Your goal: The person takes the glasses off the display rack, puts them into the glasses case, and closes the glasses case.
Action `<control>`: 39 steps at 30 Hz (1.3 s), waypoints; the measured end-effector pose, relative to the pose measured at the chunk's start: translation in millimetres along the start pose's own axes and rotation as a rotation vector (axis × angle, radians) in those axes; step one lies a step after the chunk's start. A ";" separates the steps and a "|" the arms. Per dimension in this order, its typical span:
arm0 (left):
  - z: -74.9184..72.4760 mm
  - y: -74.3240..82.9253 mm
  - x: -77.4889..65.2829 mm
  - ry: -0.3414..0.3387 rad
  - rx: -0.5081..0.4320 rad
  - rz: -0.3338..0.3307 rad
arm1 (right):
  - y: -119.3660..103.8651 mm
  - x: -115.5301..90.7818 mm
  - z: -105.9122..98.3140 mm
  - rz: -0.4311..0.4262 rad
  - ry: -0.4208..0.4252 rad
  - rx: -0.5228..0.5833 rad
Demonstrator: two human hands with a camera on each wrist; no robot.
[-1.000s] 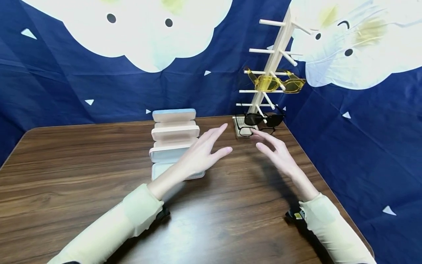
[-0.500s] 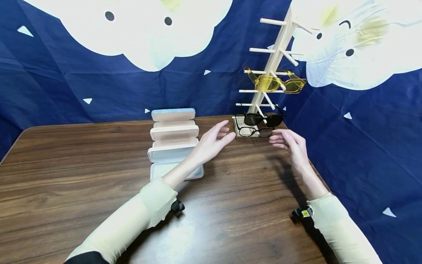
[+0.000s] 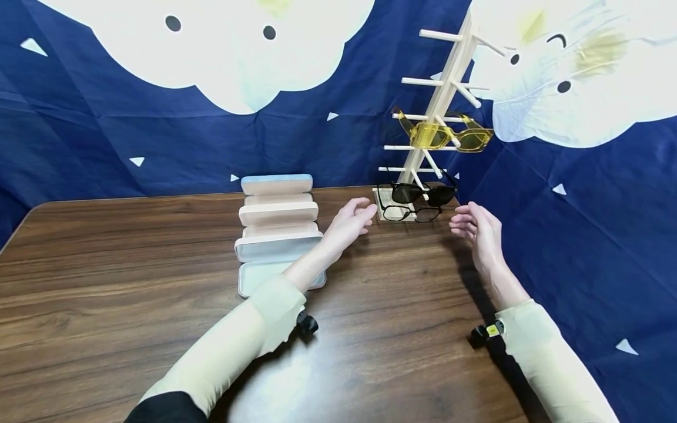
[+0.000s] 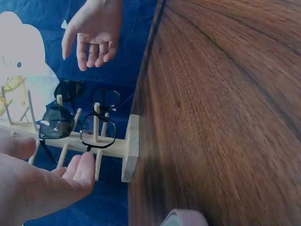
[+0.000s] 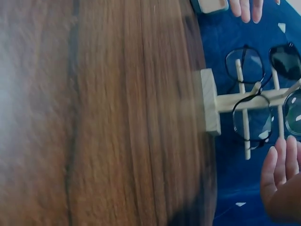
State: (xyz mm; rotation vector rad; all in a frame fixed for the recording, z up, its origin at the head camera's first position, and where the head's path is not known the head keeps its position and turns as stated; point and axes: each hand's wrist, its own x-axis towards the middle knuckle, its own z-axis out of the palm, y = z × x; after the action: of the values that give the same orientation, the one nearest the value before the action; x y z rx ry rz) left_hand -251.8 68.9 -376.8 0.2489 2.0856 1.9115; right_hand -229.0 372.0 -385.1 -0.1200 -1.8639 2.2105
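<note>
Black-framed clear eyeglasses (image 3: 427, 215) hang at the bottom of a wooden peg stand (image 3: 442, 97). Black sunglasses (image 3: 406, 192) hang just above them, and yellow sunglasses (image 3: 473, 140) higher up. To the left of the eyeglasses is my left hand (image 3: 349, 224), fingers loosely bent, holding nothing. In the left wrist view its fingertips (image 4: 85, 165) lie close to the eyeglasses' rim; I cannot tell if they touch. My right hand (image 3: 483, 235) hovers to the right of the same pair, apart from it in the head view, with relaxed fingers and nothing in them.
Several glasses cases (image 3: 276, 249) with lids raised stand in a row behind my left forearm. The stand's base (image 3: 385, 205) sits near the back right edge of the wooden table (image 3: 132, 282). A blue cloth (image 3: 174, 141) with cloud faces hangs behind and to the right.
Both hands have shifted: the right hand moved right, from in front of the eyeglasses to beside them, and the left hand moved slightly right. Their fingers have bent more. The eyewear looks unmoved.
</note>
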 end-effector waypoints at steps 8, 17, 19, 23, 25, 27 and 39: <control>10.7 -7.1 15.8 0.021 -0.109 -0.096 | 8.1 14.1 -1.4 0.150 0.094 -0.048; 23.8 -14.7 24.3 0.057 -0.238 -0.142 | 12.1 22.0 1.8 0.287 0.000 -0.117; 27.0 -14.1 24.4 0.047 -0.249 -0.147 | 13.3 24.5 2.8 0.316 -0.031 -0.138; 30.9 -13.6 25.7 0.022 -0.286 -0.167 | 16.2 29.5 7.3 0.352 -0.087 -0.173; 32.4 -13.8 26.9 0.015 -0.312 -0.167 | 17.0 30.6 9.7 0.354 -0.115 -0.184; 33.9 -14.0 27.9 0.013 -0.332 -0.165 | 17.3 30.8 11.5 0.350 -0.137 -0.183; 33.0 -13.4 26.2 0.000 -0.373 -0.159 | 15.1 28.1 12.2 0.339 -0.150 -0.085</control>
State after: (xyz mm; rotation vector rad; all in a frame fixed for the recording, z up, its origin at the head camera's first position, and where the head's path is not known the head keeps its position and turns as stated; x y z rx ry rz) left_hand -264.4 107.2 -395.1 -0.0002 1.6488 2.1461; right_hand -260.9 364.8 -395.0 -0.3147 -2.1569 2.4150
